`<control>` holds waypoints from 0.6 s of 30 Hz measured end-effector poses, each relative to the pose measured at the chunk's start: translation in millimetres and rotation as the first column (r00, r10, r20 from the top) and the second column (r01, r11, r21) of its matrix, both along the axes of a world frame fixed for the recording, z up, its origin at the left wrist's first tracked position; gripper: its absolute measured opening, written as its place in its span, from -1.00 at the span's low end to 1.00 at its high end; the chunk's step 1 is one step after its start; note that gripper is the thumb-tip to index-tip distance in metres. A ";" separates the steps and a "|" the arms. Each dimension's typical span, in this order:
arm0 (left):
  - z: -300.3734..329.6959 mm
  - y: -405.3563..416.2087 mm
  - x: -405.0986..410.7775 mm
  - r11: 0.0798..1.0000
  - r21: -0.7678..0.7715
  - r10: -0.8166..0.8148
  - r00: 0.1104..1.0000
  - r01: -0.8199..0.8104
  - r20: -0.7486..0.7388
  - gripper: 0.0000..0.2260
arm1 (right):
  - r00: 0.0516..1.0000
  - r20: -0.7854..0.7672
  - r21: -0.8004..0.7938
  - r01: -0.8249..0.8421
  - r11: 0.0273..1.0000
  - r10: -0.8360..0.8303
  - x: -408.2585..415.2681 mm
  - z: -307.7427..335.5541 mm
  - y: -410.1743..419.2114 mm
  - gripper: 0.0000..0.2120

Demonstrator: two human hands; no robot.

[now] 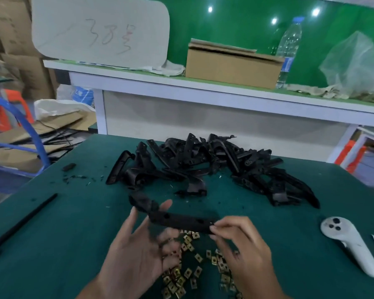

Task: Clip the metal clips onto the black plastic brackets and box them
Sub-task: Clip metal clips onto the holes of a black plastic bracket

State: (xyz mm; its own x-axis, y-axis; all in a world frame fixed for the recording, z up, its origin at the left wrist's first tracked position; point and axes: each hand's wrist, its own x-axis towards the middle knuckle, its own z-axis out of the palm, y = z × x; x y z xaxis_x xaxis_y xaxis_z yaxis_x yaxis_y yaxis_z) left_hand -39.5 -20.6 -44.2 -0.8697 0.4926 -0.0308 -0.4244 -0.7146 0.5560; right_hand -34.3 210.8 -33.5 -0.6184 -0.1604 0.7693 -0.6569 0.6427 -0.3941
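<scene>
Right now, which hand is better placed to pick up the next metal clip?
Left. The right hand pinches the end of the black bracket, while the left hand is open, fingers spread beside the metal clips.

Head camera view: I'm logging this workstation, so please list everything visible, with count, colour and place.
bracket in hand: one, black, held above the clips
bracket pile: many, black, mid-table
metal clips: many, brassy, near edge under the hands
table: one, green mat
rod: one, black, table left
controller: one, white, table right
cardboard box: one, brown, shelf
water bottle: one, clear, shelf
plastic bag: one, clear, shelf right
left hand: open, fingers spread, touching the bracket
right hand: pinching the bracket's end
</scene>
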 end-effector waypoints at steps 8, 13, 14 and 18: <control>-0.3 15.6 -3.5 0.851 -0.299 0.455 0.891 -0.433 0.006 -0.66 | 0.971 0.033 0.224 -0.238 0.945 0.236 6.8 -7.2 -19.4 -0.85; 5.4 8.3 2.0 0.814 -0.438 0.374 0.921 -0.381 -0.107 -0.65 | 0.894 0.446 0.303 -0.102 0.948 -0.047 4.8 -13.1 -7.2 -0.70; 4.9 9.8 3.7 0.801 -0.477 0.336 0.931 -0.362 -0.142 -0.67 | 0.875 0.475 0.374 -0.100 0.922 -0.098 2.5 -17.3 -2.9 -0.66; 5.4 16.7 7.0 0.862 -0.374 0.327 0.939 -0.342 -0.107 -0.82 | 0.853 0.504 0.434 -0.111 0.894 -0.139 -1.9 -18.9 -0.4 -0.69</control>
State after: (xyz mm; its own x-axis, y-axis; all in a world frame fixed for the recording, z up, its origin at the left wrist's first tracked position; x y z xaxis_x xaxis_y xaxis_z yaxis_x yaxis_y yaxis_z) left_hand -32.5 -3.9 -38.8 -0.9844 0.1285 -0.1200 -0.1709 -0.5389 0.8248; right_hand -36.2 210.4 -52.4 -0.9023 -0.3855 0.1931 -0.4303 0.8336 -0.3464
